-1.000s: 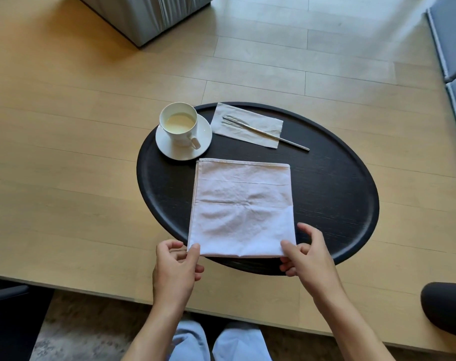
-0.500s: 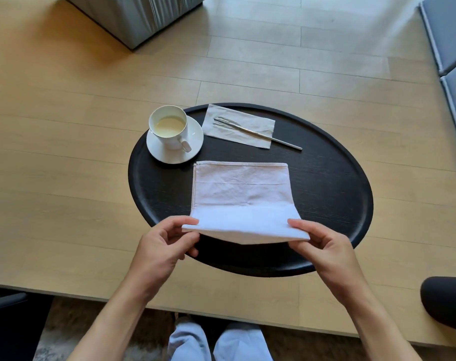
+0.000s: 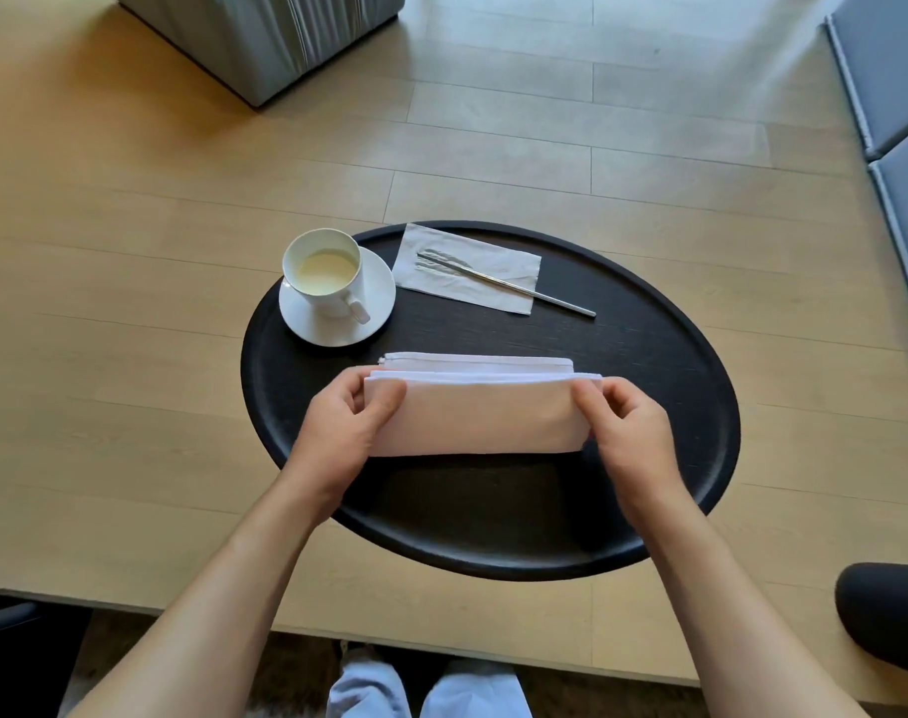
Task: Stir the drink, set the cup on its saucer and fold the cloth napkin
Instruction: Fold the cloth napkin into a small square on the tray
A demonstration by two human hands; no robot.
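Napkin (image 3: 475,414) on tray (image 3: 664,406), soft, light, limp; pinched at both ends by left hand (image 3: 350,424) and right hand (image 3: 625,422). Best held by corners; likely to sag mid-span.

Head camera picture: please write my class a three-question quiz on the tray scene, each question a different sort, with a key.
1. True or false: the cup stands on its saucer.
2. Which lies on the paper napkin? A) a metal stirrer B) a knife C) a pen
3. Fill in: the left hand and right hand each grip one end of the ____ on the black tray.

Key: 1 true; 2 A; 3 cloth napkin.
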